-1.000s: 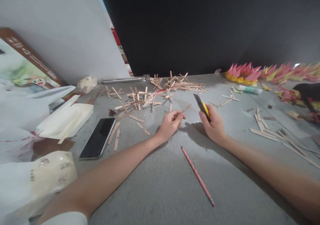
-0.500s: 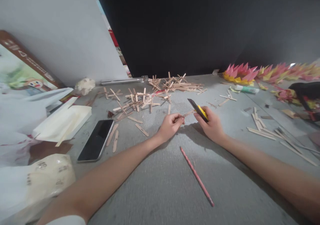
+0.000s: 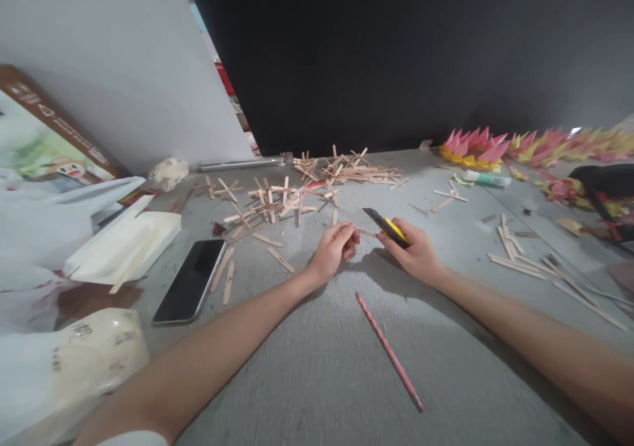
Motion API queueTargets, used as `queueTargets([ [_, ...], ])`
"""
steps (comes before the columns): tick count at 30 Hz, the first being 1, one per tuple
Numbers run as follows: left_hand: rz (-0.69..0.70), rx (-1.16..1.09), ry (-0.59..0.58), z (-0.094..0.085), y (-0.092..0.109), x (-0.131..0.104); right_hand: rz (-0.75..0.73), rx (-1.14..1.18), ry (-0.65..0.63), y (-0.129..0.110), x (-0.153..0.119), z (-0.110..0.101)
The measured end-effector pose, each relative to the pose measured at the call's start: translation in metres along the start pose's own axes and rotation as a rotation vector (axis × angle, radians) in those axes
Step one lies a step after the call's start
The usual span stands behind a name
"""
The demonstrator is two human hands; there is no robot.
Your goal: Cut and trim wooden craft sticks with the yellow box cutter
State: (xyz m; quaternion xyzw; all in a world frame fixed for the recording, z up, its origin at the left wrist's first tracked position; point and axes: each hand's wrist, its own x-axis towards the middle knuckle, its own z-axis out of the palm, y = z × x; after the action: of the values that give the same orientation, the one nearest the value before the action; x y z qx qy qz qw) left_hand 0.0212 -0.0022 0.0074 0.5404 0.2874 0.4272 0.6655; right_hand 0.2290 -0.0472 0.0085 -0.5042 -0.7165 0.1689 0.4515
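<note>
My left hand point(image 3: 337, 248) is closed, pinching one end of a small wooden craft stick point(image 3: 366, 232). The stick spans the gap between both hands, its far end at the fingertips of my right hand point(image 3: 413, 248). That hand is also closed round a yellow and black utility knife point(image 3: 389, 228), whose dark end points up and left. Behind my hands lies a heap of craft sticks, many joined into crosses point(image 3: 270, 198). Several loose sticks point(image 3: 281, 260) lie to the left of my left hand. A pink pencil point(image 3: 389, 352) rests on the grey table point(image 3: 307, 367) in front of me.
On the left are a smartphone point(image 3: 191, 281), a white paper tray point(image 3: 143, 241) and plastic bags point(image 3: 44, 234). To the right lie loose sticks point(image 3: 518, 265), a glue stick point(image 3: 488, 179) and pink and yellow folded paper point(image 3: 473, 148). A dark panel point(image 3: 396, 56) stands behind.
My left hand has turned slightly, its fingers now higher and curled. The knife in my right hand has shifted a little left and lies flatter. The craft stick remains between the hands.
</note>
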Motion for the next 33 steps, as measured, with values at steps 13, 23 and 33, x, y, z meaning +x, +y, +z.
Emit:
queueTargets([
  [13, 0.009, 0.092, 0.089, -0.001, -0.005, 0.003, 0.037, 0.056, -0.137, -0.003, 0.001, -0.001],
  [23, 0.011, 0.152, 0.082, -0.002, -0.005, 0.003, -0.019, 0.061, -0.16, -0.007, 0.001, -0.003],
  [33, -0.009, 0.499, -0.136, 0.003, 0.0, -0.004, -0.097, 0.037, -0.197, -0.003, -0.003, 0.001],
])
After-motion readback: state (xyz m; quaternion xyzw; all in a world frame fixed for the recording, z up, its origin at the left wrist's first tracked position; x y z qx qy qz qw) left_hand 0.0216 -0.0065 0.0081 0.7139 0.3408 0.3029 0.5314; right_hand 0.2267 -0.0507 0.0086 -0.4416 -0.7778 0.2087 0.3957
